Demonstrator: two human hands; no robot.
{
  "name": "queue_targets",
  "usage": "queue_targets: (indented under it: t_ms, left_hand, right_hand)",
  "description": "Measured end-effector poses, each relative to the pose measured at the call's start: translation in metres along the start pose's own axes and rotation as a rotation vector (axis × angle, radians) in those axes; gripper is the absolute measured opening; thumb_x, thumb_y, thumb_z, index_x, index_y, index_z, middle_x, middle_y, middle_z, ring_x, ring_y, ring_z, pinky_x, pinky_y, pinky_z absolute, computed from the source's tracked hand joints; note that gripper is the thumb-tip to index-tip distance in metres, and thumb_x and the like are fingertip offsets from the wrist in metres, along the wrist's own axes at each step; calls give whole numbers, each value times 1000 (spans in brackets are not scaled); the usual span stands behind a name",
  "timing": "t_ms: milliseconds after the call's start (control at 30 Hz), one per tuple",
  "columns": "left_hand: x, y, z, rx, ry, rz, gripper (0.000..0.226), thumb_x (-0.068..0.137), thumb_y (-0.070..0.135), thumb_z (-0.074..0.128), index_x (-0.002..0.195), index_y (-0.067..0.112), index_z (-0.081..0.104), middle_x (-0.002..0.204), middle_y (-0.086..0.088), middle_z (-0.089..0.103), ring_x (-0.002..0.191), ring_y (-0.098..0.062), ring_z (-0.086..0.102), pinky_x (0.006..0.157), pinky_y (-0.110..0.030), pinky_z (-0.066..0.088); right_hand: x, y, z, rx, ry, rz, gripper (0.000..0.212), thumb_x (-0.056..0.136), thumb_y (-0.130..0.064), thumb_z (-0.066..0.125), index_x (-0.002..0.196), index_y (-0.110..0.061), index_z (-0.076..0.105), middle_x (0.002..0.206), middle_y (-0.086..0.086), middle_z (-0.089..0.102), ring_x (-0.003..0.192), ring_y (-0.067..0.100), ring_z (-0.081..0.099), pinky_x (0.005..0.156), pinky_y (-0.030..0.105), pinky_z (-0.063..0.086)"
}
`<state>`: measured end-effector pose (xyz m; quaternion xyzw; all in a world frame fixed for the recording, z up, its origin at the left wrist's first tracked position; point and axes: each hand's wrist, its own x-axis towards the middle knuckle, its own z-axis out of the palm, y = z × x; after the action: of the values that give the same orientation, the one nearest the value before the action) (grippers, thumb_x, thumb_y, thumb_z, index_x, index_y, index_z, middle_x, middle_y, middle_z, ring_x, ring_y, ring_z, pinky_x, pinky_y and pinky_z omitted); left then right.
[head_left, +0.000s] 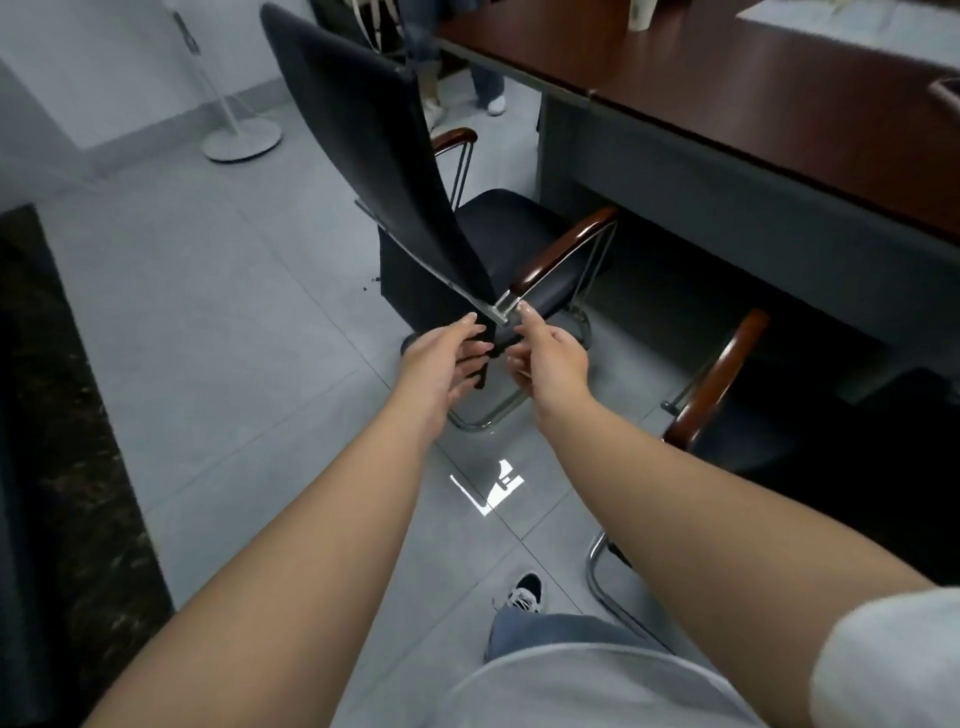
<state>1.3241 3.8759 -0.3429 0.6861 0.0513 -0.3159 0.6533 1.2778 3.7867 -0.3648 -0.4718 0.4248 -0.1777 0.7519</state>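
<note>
A black mesh office chair (363, 135) with brown wooden armrests stands on the grey floor, its back turned to me. Both my arms reach out to the lower end of its backrest. My left hand (441, 358) is spread at the black bottom edge of the backrest (480, 340), thumb above it and fairly straight fingers below. My right hand (545, 358) stretches its index finger to the metal bracket (501, 309) where the armrest bar meets the back frame. Its other fingers are loosely curled and hold nothing that I can see.
A dark wooden desk (753, 104) with a grey front panel runs along the right. A second chair (727, 395) stands at my right. A white lamp base (241, 140) sits far left, a dark counter (67, 415) is on the left, and another person's legs (488, 88) are beyond the chair.
</note>
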Motion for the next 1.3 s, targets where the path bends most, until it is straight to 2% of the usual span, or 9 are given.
queue_targets:
  t_ms: [167, 300, 467, 600, 733, 900, 1133, 1233, 1300]
  left_hand:
    - [69, 49, 33, 48, -51, -10, 16, 90, 33, 57, 84, 20, 65, 69, 6, 67, 79, -11, 63, 84, -27, 48]
    - [108, 63, 76, 115, -149, -67, 16, 89, 35, 58, 87, 21, 66, 77, 4, 67, 82, -12, 63, 85, -28, 48]
    - [149, 64, 157, 211, -386, -156, 15, 90, 32, 57, 86, 19, 64, 76, 4, 66, 73, -9, 61, 75, -23, 46]
    - [170, 65, 231, 338, -606, -179, 15, 91, 31, 56, 86, 19, 62, 76, 2, 62, 66, -8, 58, 63, -20, 43]
    - [189, 68, 287, 466, -766, -187, 16, 91, 33, 56, 90, 19, 63, 80, 2, 65, 74, -10, 60, 67, -23, 45]
    - [206, 51, 341, 622, -884, -215, 18, 90, 35, 56, 89, 19, 64, 82, 2, 66, 81, -13, 62, 72, -25, 49]
    - [217, -3, 366, 716, -826, -303, 18, 93, 34, 53, 88, 18, 60, 83, 1, 62, 79, -12, 59, 78, -24, 49]
    - [233, -28, 371, 748, -765, -318, 25, 93, 35, 53, 105, 14, 58, 92, -1, 62, 81, -10, 58, 73, -20, 48]
    - [243, -47, 378, 803, -752, -346, 32, 93, 35, 53, 114, 12, 56, 106, -4, 63, 89, -12, 59, 76, -21, 48]
  right_hand:
    - [76, -46, 14, 42, 67, -39, 26, 87, -38, 62, 76, -15, 57, 61, 0, 54, 56, 10, 51, 60, 21, 46]
    - [120, -71, -8, 106, 197, -65, 28, 86, -37, 64, 75, -13, 56, 58, 1, 52, 55, 12, 50, 62, 24, 47]
    - [158, -84, -69, 214, 410, -20, 25, 87, -37, 63, 86, -12, 60, 57, -2, 50, 53, 9, 48, 62, 22, 46]
    - [175, -102, -131, 280, 669, -47, 24, 86, -38, 64, 79, -15, 59, 55, -2, 51, 50, 8, 47, 57, 21, 44]
    - [179, -114, -179, 218, 858, -31, 26, 86, -41, 62, 87, -16, 62, 68, 0, 58, 64, 10, 56, 68, 25, 52]
    - [181, -105, -218, 240, 986, 40, 22, 87, -39, 62, 82, -18, 62, 68, -1, 58, 61, 9, 54, 56, 18, 43]
    - [205, -74, -246, 210, 921, 210, 22, 87, -41, 61, 86, -19, 61, 74, 0, 60, 65, 10, 55, 61, 19, 46]
    - [223, -69, -256, 173, 855, 247, 23, 87, -42, 60, 81, -20, 60, 74, -2, 59, 67, 9, 56, 62, 19, 46]
    - [236, -59, -262, 144, 830, 287, 26, 89, -42, 58, 91, -17, 61, 78, -4, 59, 73, 8, 57, 71, 20, 48]
